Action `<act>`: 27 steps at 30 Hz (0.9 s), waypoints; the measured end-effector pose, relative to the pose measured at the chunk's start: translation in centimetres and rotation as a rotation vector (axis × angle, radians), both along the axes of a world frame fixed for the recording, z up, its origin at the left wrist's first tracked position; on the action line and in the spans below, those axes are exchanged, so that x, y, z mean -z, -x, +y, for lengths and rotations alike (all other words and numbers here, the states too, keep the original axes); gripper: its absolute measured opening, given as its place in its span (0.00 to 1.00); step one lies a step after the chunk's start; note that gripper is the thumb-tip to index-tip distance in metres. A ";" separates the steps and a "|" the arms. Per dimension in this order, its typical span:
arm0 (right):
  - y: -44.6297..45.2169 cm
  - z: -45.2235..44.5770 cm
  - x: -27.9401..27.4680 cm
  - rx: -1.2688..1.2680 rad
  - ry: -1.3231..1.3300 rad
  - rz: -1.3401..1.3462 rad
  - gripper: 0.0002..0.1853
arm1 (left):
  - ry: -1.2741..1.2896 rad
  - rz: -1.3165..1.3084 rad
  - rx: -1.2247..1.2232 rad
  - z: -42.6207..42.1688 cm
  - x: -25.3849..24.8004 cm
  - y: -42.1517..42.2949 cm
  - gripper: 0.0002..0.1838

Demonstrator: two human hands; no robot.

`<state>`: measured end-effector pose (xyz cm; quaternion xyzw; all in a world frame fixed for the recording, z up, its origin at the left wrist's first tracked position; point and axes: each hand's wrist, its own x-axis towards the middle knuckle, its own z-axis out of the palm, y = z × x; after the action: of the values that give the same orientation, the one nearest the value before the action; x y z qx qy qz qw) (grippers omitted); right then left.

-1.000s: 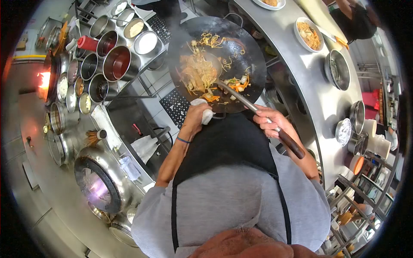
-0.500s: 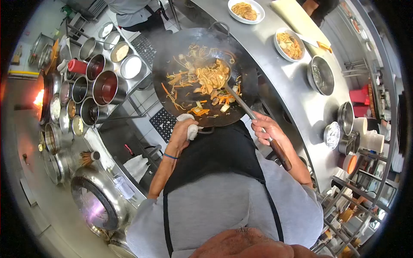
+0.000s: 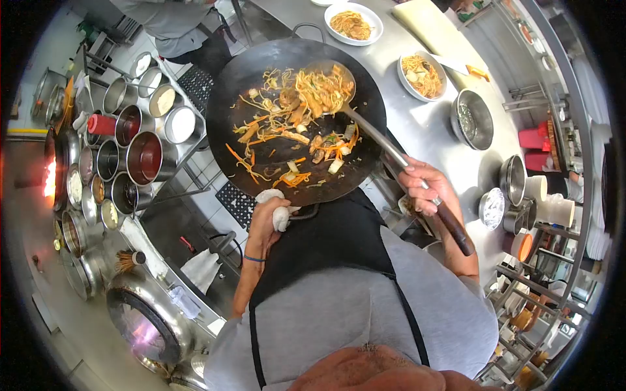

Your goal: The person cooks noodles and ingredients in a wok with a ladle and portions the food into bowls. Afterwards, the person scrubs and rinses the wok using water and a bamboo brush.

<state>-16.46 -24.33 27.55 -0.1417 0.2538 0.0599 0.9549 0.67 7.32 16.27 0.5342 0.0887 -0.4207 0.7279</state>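
A big dark wok (image 3: 226, 114) is in front of me, holding stir-fried noodles (image 3: 297, 98) with carrot strips and vegetables. My left hand (image 3: 264, 225) is closed on a folded white cloth (image 3: 279, 218) at the wok's near rim, beside its loop handle (image 3: 305, 214). My right hand (image 3: 424, 186) is wrapped around a long ladle (image 3: 381, 138) with a wooden grip end. The ladle's bowl, heaped with noodles, is over the wok's far right part. Whether it touches the wok, I cannot tell.
On the steel counter (image 3: 417, 130) at right are noodle-filled white bowls (image 3: 422, 77), a knife (image 3: 460, 67) on a cutting board (image 3: 424, 26) and a metal bowl (image 3: 472, 120). Several pots (image 3: 152, 158) stand at left, near a flame (image 3: 50, 177). Another person (image 3: 163, 26) is beyond them.
My right hand has moved right and slightly up, drawing the ladle with its noodles toward the wok's far right rim. The whole view has shifted a little. My left hand keeps its hold.
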 end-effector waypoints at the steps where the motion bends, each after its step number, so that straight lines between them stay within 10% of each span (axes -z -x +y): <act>1: -0.2 -0.7 -0.8 0.021 -0.017 -0.020 0.23 | -0.001 -0.034 0.008 -0.3 0.1 0.1 0.09; 13: -6.9 -11.5 -6.9 0.144 0.471 -0.181 0.03 | -0.001 0.034 -0.101 -3.9 0.6 0.9 0.08; 27: -16.3 -19.9 8.2 -0.016 1.621 0.181 0.35 | -0.013 0.026 -0.204 -5.7 -0.3 2.7 0.08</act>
<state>-0.17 -44.24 19.36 -0.7850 0.2937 -0.1245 0.5311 -1.99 1.63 16.54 0.5217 0.1548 -0.3504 0.7623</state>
